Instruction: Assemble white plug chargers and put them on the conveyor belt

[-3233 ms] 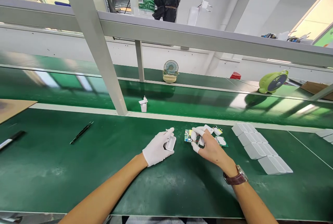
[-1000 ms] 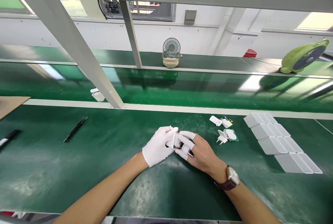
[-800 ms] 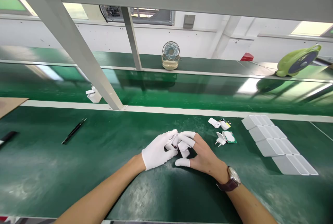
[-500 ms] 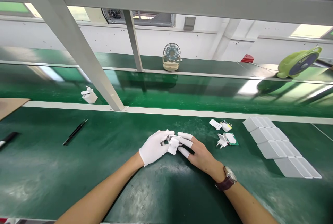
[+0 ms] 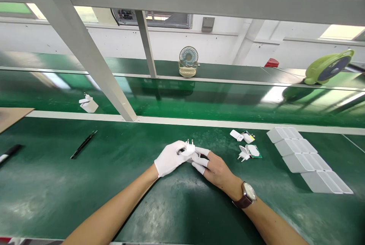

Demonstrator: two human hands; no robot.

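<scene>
Between my two hands is a white plug piece (image 5: 188,150) with two prongs pointing up and away from me. My left hand (image 5: 170,158), in a white glove, pinches it from the left. White finger cots cover the fingertips of my right hand (image 5: 214,165), which are closed on its right side and underneath. Part of the piece is hidden by my fingers. To the right lie a white plug part with a circuit board (image 5: 253,151) and, behind it, another white plug part (image 5: 236,135) beside a second board.
White open housings (image 5: 308,159) stand in a slanting row at the right. A black pen-like tool (image 5: 83,144) and a dark-handled tool (image 5: 10,152) lie left. On the green belt sits a white adapter (image 5: 89,104). A slanted post (image 5: 94,59) rises beyond my left hand.
The plug piece has turned in my hands, so its prongs now point up. My right fingers have shifted slightly left around it. The white adapter on the belt has moved left.
</scene>
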